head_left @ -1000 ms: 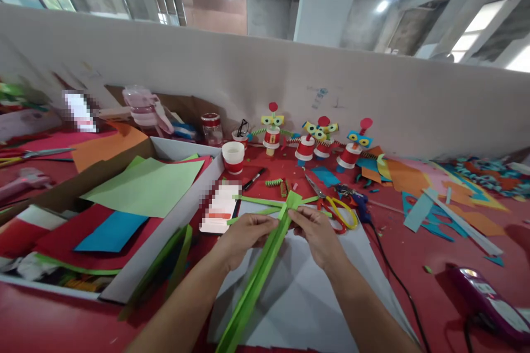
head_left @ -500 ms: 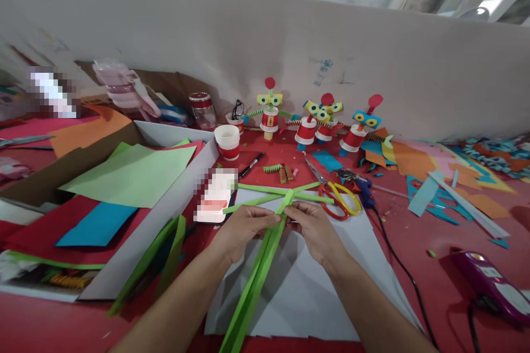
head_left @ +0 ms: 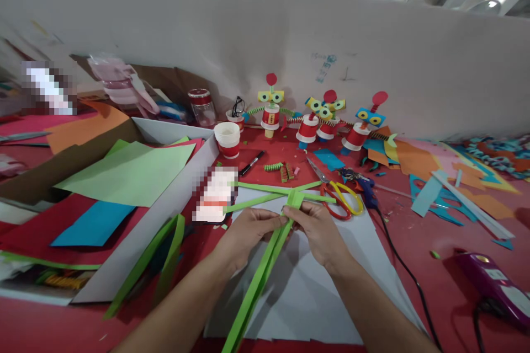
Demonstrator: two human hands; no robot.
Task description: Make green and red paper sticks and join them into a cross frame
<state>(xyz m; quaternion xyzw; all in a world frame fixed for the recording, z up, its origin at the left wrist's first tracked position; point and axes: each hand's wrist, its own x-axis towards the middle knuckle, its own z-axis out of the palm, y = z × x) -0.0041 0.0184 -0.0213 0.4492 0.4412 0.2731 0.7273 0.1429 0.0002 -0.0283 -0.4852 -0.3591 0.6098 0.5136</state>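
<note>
Green paper strips (head_left: 252, 287) now overlapped just below frame centre, pinched by the fingertips of both our hands (head_left: 250, 229) (head_left: 318, 231), seemingly keeping them aligned.

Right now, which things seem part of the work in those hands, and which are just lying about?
Likely in the work:
green paper strip, held by left hand and right hand
white paper beneath

Apparently just lying about:
scissors, untouched
black pen
pink bottle
red-lidded jar
</note>
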